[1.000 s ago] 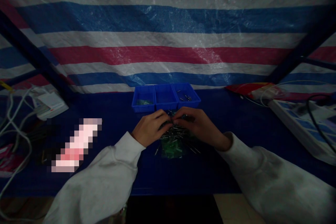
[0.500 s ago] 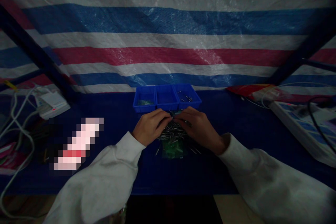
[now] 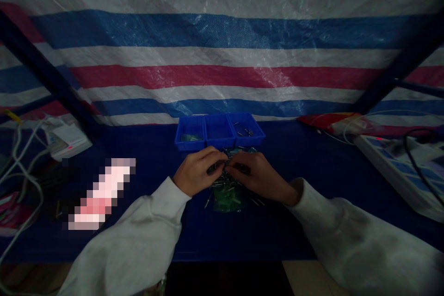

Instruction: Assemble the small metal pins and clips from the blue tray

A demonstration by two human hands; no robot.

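Observation:
Above a pile of thin shiny metal pieces [image 3: 227, 184] on the blue table, my two hands meet fingertip to fingertip. My left hand [image 3: 200, 169] is closed in a pinch, and my right hand [image 3: 256, 173] pinches from the other side. Whatever sits between the fingertips is too small and dark to name. Small green see-through pieces [image 3: 227, 199] lie at the near side of the pile. Just beyond the hands stands a blue three-part tray [image 3: 219, 142]. Its left compartment holds pale greenish pieces [image 3: 191, 138], its right one a few metal pieces [image 3: 248, 132].
White cables [image 3: 21, 166] and a white box [image 3: 67, 138] lie at the left, near a blurred-out pale object [image 3: 104, 192]. At the right are a red packet [image 3: 329, 121] and a large white-and-blue case [image 3: 398, 171] with a black cable. A striped sheet [image 3: 222, 32] hangs behind.
My right fingertips have come lower and closer against the left ones, over the pile. My left hand has barely moved. The whole view has shifted slightly.

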